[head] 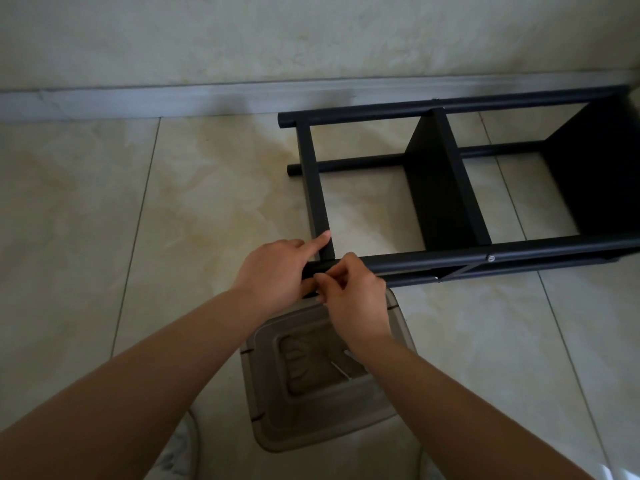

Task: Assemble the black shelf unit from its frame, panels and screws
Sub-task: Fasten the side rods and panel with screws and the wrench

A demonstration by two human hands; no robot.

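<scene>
Left hand [273, 268] grips the near pole's end, forefinger straight along the crossbar [316, 188]. Right hand [353, 292] pinches something tiny there, probably a screw. The frame [519, 252] lies on the floor, two panels [440, 188] fitted; the left bay looks unfinished.

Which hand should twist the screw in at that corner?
Probably the right hand: its fingertips already pinch at the corner joint of the black shelf frame, while the left hand steadies the end bar.
</scene>
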